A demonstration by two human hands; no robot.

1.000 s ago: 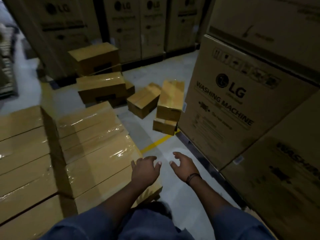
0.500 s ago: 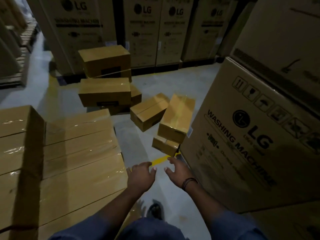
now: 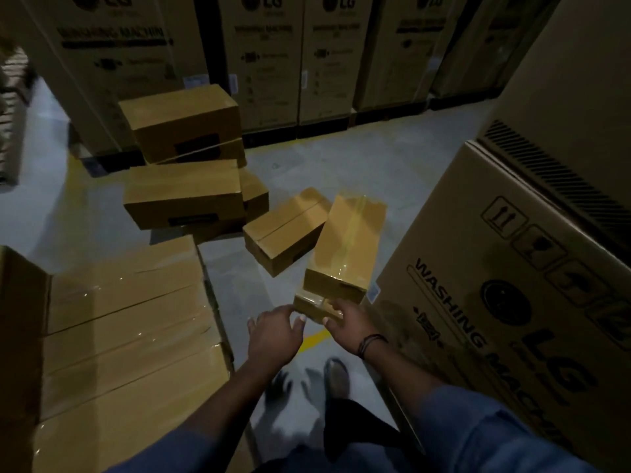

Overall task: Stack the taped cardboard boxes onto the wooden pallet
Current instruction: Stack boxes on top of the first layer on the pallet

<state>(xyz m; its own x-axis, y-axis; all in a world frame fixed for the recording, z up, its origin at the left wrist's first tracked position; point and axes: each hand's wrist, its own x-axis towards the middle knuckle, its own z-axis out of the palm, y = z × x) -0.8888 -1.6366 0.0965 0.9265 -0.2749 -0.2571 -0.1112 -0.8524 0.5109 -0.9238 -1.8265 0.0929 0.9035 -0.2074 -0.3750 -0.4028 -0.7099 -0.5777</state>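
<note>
Several taped cardboard boxes lie scattered on the grey floor ahead. The nearest are a long taped box (image 3: 345,247) resting on a smaller box (image 3: 312,307). Another box (image 3: 285,230) lies to their left, and bigger ones (image 3: 184,192) (image 3: 181,122) sit further back. At lower left, taped boxes (image 3: 126,336) are stacked in rows; no pallet shows beneath them. My left hand (image 3: 275,336) reaches forward with relaxed fingers, just short of the small box. My right hand (image 3: 345,320) is at that box's near end, fingers loosely curved, holding nothing.
Tall LG washing machine cartons (image 3: 259,63) line the back. More such cartons (image 3: 512,285) stand close on my right. A yellow floor line (image 3: 314,339) runs under my hands. My shoes (image 3: 334,373) are on the narrow floor strip between the stack and the cartons.
I have stepped forward, so the scattered boxes are closer. Both hands have advanced from mid-air to the near end of the small box.
</note>
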